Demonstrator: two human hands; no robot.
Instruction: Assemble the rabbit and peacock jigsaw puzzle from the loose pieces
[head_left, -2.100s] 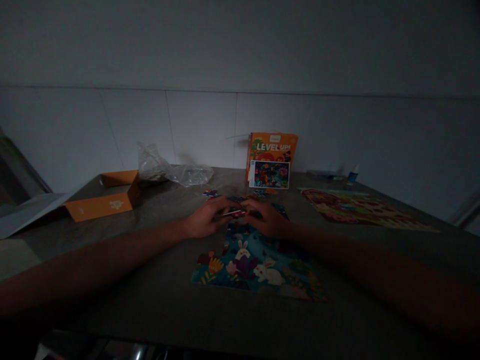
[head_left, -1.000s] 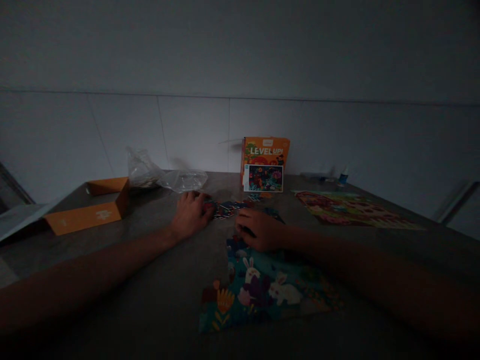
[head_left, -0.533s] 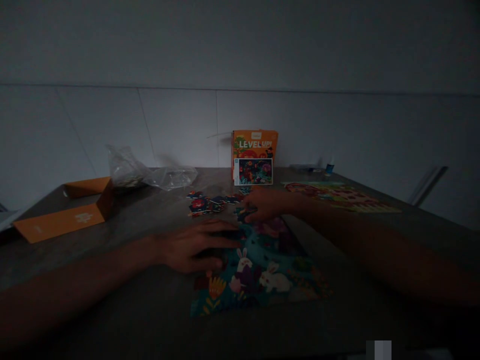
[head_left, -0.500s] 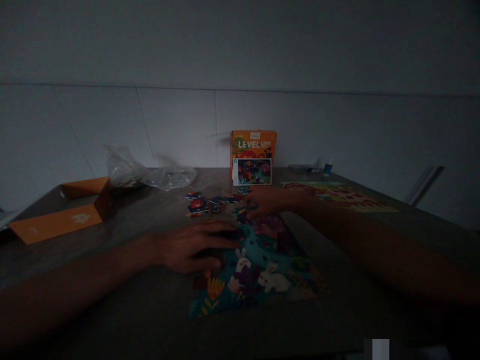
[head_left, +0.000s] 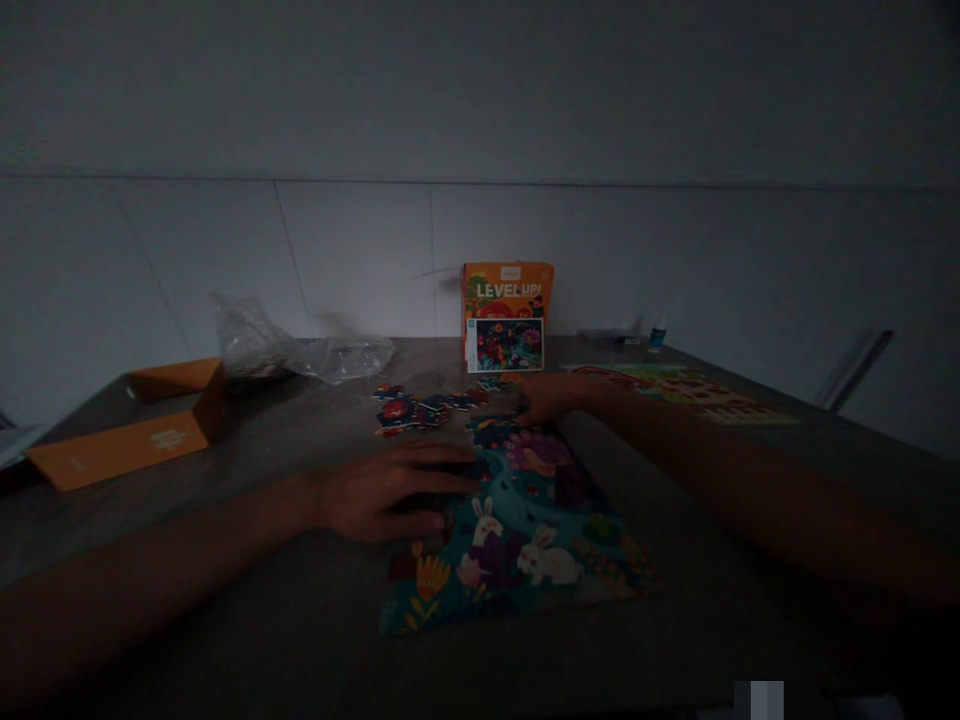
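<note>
My left hand point(head_left: 397, 490) lies over the left side of a partly assembled jigsaw puzzle point(head_left: 517, 520). Its fingers are stretched out and apart, touching the puzzle. White rabbits, flowers and a blue-green stream show on the joined part. My right hand point(head_left: 556, 398) is at the puzzle's far edge, fingers pointing down and left. Those fingertips are dark and partly hidden, so I cannot see whether they hold a piece. Loose puzzle pieces point(head_left: 409, 408) lie in a pile just beyond the puzzle, left of my right hand. A few more pieces point(head_left: 491, 383) are by its fingertips.
An orange "LEVEL UP!" box point(head_left: 508, 285) stands at the back, with a picture card point(head_left: 508, 345) leaning on it. At left are an open orange box part point(head_left: 120, 447) and clear plastic bags point(head_left: 255, 340). Another puzzle point(head_left: 697, 393) and a small bottle point(head_left: 658, 333) are at right.
My right hand has drawn back to the right, uncovering more of the puzzle's far edge. My left hand has stayed nearly where it was.
</note>
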